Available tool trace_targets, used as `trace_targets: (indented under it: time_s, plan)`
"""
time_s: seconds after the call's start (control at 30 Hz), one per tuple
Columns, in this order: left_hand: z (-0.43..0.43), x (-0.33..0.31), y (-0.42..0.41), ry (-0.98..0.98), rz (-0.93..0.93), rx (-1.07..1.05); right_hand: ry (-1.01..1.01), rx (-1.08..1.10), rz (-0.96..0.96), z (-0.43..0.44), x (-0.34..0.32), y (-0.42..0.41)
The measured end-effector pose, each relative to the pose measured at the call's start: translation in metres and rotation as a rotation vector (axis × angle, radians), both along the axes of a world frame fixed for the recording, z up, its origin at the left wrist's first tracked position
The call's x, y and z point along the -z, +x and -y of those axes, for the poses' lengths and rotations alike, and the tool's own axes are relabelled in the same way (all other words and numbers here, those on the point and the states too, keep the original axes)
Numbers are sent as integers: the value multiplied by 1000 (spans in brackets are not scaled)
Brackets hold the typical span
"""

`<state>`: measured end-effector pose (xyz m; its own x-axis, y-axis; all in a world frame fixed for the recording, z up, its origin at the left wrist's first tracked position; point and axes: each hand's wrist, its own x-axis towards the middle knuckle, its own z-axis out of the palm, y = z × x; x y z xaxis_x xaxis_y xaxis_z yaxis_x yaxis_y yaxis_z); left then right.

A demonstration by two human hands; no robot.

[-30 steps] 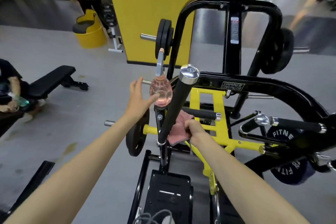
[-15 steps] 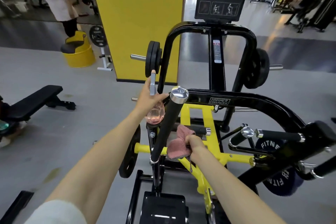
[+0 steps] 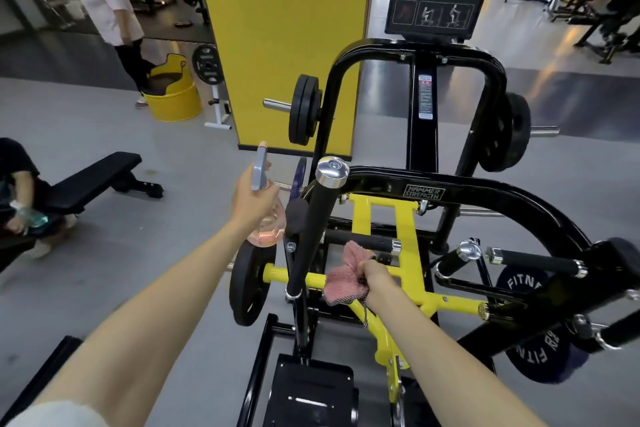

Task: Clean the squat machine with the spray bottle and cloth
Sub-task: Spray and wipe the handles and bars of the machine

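The black and yellow squat machine [image 3: 460, 194] fills the middle and right of the head view. My left hand [image 3: 251, 199] grips a clear spray bottle [image 3: 268, 230] of pink liquid with a grey nozzle, held just left of the machine's black upright handle [image 3: 317, 229] with its chrome cap. My right hand [image 3: 375, 279] holds a bunched pink cloth [image 3: 343, 279] low down, right of that handle and over the yellow crossbar [image 3: 294, 276].
A black flat bench [image 3: 93, 180] stands at the left with a seated person [image 3: 17, 191] beside it. Behind are a yellow pillar [image 3: 294, 28], a yellow barrel seat [image 3: 173, 97] and a standing person [image 3: 110, 10]. Weight plates [image 3: 535, 350] hang at the lower right.
My left hand closed around the spray bottle and drew it left, away from the machine post. The right hand with the cloth slid down near the yellow crossbar. The view tilted upward.
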<state>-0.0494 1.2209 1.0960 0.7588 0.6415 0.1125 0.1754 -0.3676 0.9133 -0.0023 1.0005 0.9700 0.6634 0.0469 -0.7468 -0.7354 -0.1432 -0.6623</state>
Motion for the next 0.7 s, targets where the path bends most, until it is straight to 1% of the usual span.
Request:
trace_targets:
  time_s: [0.1, 0.2, 0.23, 0.33, 0.37, 0.43, 0.5, 0.53, 0.6, 0.7]
  plan:
    - [-3, 7, -37, 66, -126, 44, 49, -6, -28, 2, 20, 3]
    - [4, 24, -80, 150, -332, 88, 57, -29, -42, 14, 1, -15]
    - [8, 29, -93, 176, -404, 91, 65, -48, -15, 18, -6, -20]
    - [28, 43, -122, 212, -541, 59, 84, -97, 10, 30, -13, -22]
    - [37, 46, -128, 185, -565, 41, 75, -97, -10, 32, -13, -20]
    - [57, 52, -136, 142, -585, 70, 68, -72, -54, 38, -6, -17]
    - [72, 63, -140, 135, -592, 129, 122, -119, -38, 44, -3, -16]
    - [82, 68, -141, 143, -574, 155, 136, -150, -39, 48, -3, -18]
    - [108, 72, -139, 140, -530, 178, 152, -115, -57, 57, -6, -20]
    - [146, 70, -128, 138, -519, 153, 128, -108, -73, 72, -3, -13]
